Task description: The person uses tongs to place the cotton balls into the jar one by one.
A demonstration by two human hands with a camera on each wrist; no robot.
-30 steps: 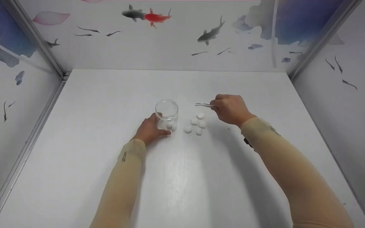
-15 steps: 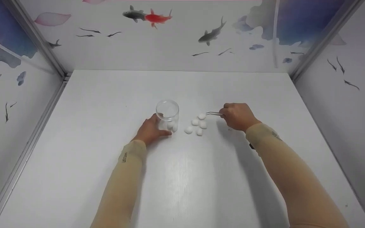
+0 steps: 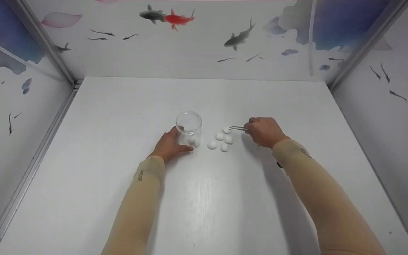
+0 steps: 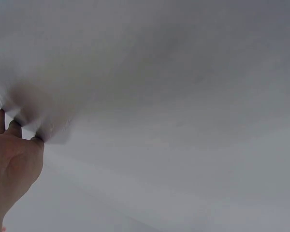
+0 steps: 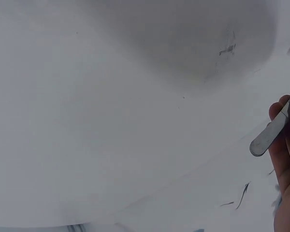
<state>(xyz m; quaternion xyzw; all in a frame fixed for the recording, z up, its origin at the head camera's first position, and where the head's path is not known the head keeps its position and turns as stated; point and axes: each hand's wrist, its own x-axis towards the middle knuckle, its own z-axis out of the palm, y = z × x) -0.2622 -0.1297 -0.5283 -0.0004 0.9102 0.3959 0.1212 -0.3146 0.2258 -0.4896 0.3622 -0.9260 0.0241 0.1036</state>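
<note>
In the head view a clear jar (image 3: 188, 122) stands upright on the table, with several white cotton balls (image 3: 194, 140) at its bottom. My left hand (image 3: 168, 146) grips the jar low down from the left, thumb in front and the other fingers partly hidden behind it. To the right of the jar lies a loose group of white cotton balls (image 3: 219, 136). My right hand (image 3: 266, 131) holds metal tweezers (image 3: 238, 128), their tips overlapping the farthest cotton ball (image 3: 227, 130). The rounded rear end of the tweezers (image 5: 266, 141) sticks out of that hand in the right wrist view.
The white table (image 3: 197, 212) is enclosed by a back wall (image 3: 197, 53) and side walls printed with fish. Metal strips (image 3: 35, 154) run along the side edges. Both forearms, in pale sleeves, reach in from the front.
My right hand has lowered toward the front and right, bringing the tweezers from above the group to its farthest cotton ball. My left hand stays on the jar.
</note>
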